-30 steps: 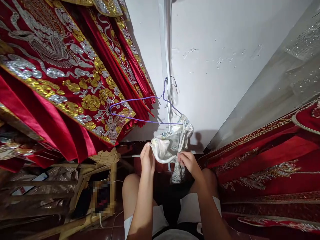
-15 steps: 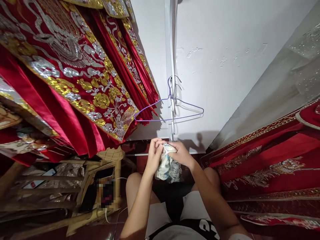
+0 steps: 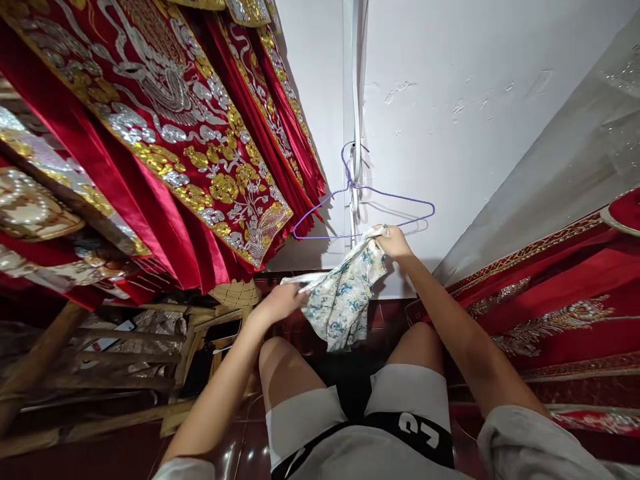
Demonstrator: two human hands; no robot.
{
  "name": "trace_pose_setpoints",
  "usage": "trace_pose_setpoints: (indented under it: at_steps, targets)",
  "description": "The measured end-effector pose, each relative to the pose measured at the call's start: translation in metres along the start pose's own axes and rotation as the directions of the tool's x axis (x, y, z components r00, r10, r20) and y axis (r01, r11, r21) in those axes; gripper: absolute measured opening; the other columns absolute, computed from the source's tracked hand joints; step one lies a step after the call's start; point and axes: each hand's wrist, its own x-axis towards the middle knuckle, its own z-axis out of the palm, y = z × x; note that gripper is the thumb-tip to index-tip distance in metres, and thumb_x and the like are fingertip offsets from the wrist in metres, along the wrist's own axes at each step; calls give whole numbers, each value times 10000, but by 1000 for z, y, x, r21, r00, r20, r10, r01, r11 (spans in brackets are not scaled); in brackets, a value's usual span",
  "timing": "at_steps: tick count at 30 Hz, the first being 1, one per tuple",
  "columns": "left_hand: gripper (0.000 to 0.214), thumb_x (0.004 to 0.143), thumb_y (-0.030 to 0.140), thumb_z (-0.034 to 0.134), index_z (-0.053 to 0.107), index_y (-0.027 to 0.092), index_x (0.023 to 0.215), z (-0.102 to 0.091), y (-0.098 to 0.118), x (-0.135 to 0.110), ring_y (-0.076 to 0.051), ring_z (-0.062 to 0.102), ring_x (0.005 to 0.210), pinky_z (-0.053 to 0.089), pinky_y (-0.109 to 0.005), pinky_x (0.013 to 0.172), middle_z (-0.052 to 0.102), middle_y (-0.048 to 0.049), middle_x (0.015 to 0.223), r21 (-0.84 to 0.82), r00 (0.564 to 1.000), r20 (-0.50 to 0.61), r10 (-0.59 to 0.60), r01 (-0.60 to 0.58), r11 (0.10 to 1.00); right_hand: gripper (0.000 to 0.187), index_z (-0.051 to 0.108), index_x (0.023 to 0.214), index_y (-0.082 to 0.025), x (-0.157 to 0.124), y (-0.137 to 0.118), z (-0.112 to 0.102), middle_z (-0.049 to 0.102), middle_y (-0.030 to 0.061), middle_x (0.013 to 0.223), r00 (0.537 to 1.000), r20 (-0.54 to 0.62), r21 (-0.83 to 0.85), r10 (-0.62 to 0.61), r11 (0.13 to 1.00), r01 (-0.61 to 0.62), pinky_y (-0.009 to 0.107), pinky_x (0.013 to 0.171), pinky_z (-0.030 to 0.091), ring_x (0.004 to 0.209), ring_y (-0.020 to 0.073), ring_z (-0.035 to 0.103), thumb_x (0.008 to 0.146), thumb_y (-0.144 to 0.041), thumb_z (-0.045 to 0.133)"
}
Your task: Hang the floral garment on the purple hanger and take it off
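Observation:
My left hand point(image 3: 281, 301) and my right hand point(image 3: 394, 241) each grip an edge of a small white cloth with a blue and green floral print point(image 3: 343, 300), stretched between them above my knees. My right hand holds its corner up against the bottom bar of a purple wire hanger point(image 3: 364, 208). The hanger hangs from a hook on a white strip on the wall. My left hand is lower and to the left.
Red garments with gold and silver embroidery point(image 3: 165, 127) hang at the left. More red embroidered cloth point(image 3: 555, 300) lies at the right under clear plastic. A wooden frame with a woven item point(image 3: 235, 295) stands low at the left. The white wall point(image 3: 450, 120) is ahead.
The cloth was on the hanger, then bunched in both hands below it. Now it is spread out, and my right hand has lifted one corner to the hanger's bar.

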Motion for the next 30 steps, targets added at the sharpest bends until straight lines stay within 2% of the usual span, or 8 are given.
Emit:
trace_pose_setpoints:
  at_steps: [3, 7, 10, 13, 18, 21, 26, 30]
  targets:
    - [200, 670, 359, 808, 645, 252, 624, -10, 17, 36, -283, 661, 787, 524, -365, 845, 717, -80, 766, 160, 983, 145, 110, -133, 978, 203, 745, 771, -160, -10, -7, -14, 741, 41, 748, 999, 8, -1, -49, 999, 49, 283, 667, 457, 730, 193, 641, 682, -224, 573]
    - [334, 842, 373, 620, 552, 226, 551, -6, 52, 71, -265, 633, 784, 504, -383, 865, 701, -97, 824, 450, 927, 289, 238, -351, 821, 184, 753, 760, -152, -20, -21, -20, 726, 37, 720, 997, 43, -51, -56, 997, 58, 277, 647, 428, 716, 188, 621, 694, -230, 600]
    - [326, 901, 334, 533, 525, 212, 599, 10, 77, 83, -275, 633, 871, 488, -393, 896, 696, -107, 887, 499, 872, 265, 411, -489, 716, 198, 763, 753, -151, -28, -27, -16, 737, 39, 733, 992, 118, -72, -34, 996, 43, 279, 657, 435, 732, 194, 631, 694, -195, 579]
    - [188, 907, 293, 512, 641, 184, 825, 24, 90, 92, -256, 626, 867, 490, -375, 880, 694, -89, 888, 457, 843, 147, 517, -521, 721, 230, 781, 787, -158, -33, -29, -17, 769, 50, 801, 982, 177, -17, -70, 997, 74, 298, 713, 492, 792, 214, 674, 704, -177, 567]
    - [396, 907, 260, 465, 681, 140, 1217, 20, 93, 108, -233, 637, 814, 505, -349, 836, 730, -80, 941, 350, 864, 218, 455, -504, 790, 517, 761, 1213, -147, -29, -32, -54, 780, 98, 967, 970, 20, -56, -240, 969, 241, 394, 830, 560, 885, 261, 706, 706, -163, 661]
    - [360, 922, 287, 468, 712, 149, 1148, 14, 98, 107, -271, 663, 946, 502, -369, 910, 752, -100, 1025, 366, 845, 329, 421, -526, 768, 915, 429, 1586, -132, -18, -27, -89, 752, 96, 930, 963, -125, -164, -239, 962, 217, 395, 743, 565, 774, 244, 677, 725, -196, 732]
    - [304, 962, 324, 466, 681, 167, 1108, 20, 102, 101, -266, 640, 945, 486, -387, 958, 716, -100, 1018, 401, 809, 383, 447, -581, 708, 1095, 285, 1642, -77, 8, -10, -126, 656, 25, 778, 983, -70, -323, -172, 936, 141, 372, 717, 536, 678, 209, 615, 714, -303, 819]
    - [239, 968, 326, 474, 655, 178, 1018, 27, 95, 103, -270, 592, 1004, 476, -400, 960, 642, -112, 1019, 428, 795, 320, 516, -607, 670, 993, 506, 1522, -57, 16, -8, -130, 630, 10, 704, 974, -100, -343, -202, 926, 156, 367, 719, 515, 677, 217, 601, 658, -369, 882]
